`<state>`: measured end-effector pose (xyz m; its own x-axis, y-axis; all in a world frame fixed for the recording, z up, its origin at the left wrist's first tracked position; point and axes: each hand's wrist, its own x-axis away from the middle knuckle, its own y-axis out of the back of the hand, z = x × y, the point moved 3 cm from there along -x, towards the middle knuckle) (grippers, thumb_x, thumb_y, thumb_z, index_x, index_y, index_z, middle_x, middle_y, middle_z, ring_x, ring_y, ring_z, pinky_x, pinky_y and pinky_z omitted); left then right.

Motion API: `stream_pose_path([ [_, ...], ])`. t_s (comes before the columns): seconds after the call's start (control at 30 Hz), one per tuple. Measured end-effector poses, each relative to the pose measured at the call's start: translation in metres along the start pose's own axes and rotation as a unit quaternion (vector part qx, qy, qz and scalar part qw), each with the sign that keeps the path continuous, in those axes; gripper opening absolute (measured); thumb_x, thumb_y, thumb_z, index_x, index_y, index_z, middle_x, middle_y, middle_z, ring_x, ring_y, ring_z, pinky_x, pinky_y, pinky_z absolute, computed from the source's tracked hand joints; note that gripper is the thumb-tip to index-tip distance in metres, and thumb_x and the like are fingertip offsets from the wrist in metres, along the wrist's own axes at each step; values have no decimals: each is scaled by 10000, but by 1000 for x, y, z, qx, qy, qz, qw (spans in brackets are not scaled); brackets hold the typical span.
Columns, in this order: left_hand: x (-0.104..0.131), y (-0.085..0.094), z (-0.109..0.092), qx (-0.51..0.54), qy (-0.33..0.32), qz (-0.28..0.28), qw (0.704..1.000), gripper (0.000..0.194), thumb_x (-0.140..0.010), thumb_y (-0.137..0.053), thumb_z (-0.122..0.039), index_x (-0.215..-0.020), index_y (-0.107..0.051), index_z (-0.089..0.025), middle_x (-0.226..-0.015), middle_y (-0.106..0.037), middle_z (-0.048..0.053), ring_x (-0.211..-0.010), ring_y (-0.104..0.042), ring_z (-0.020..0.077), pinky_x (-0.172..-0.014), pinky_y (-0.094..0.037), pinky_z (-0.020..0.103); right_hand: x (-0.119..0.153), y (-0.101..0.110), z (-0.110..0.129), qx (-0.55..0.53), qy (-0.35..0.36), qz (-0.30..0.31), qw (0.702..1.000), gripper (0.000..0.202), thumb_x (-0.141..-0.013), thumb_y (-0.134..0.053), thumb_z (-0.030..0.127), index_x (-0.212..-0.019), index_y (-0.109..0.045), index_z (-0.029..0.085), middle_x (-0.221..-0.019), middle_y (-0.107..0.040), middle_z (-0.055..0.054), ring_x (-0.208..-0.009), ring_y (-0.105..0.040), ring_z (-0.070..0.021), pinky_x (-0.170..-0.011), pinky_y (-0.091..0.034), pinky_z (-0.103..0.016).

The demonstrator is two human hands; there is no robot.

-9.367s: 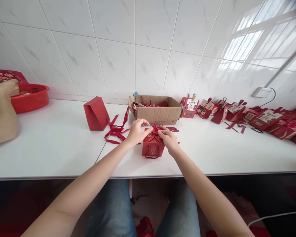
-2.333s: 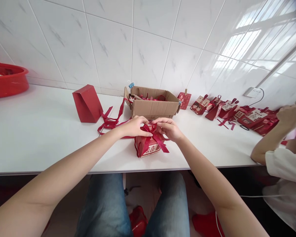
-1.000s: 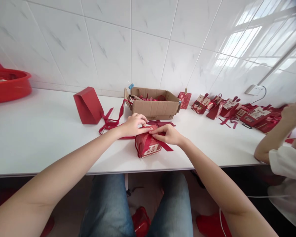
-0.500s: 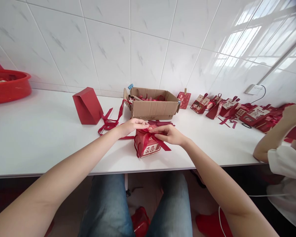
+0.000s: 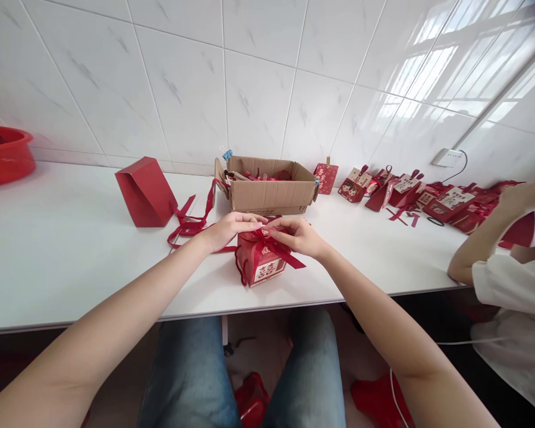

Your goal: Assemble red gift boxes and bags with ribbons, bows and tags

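Observation:
A small red gift box with a white panel of characters stands near the table's front edge, a red ribbon bow on its top. My left hand reaches over the box's top left, fingers pressed together at the bow. From the right, my right hand pinches at the bow's knot, close to the left fingertips. A ribbon tail hangs out to the right below it. Twisted red cord hangs on the box's left side.
Behind stands an open cardboard box of red pieces. A plain red box and loose ribbon lie left, a red basin far left. Finished-looking red boxes and another person's arm are at right.
My right hand has shifted up and inward to the bow's knot, nearer my left fingertips. The whole view has moved slightly, so things appear farther left.

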<state>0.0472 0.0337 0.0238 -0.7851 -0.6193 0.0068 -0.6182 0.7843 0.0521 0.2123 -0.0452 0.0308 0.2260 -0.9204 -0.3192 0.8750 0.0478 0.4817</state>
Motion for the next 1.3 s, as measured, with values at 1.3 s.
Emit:
stream_pose_path([
  [1.3, 12, -16, -4, -160, -56, 34, 985, 438, -731, -671, -448, -542, -378, -183, -1051, -714, 102, -1138, -596, 307, -849, -471, 381, -3, -3, -10, 12, -65, 81, 995, 342, -733, -690, 478, -776, -672, 139, -477, -446, 66, -434, -303, -49, -422, -216, -209],
])
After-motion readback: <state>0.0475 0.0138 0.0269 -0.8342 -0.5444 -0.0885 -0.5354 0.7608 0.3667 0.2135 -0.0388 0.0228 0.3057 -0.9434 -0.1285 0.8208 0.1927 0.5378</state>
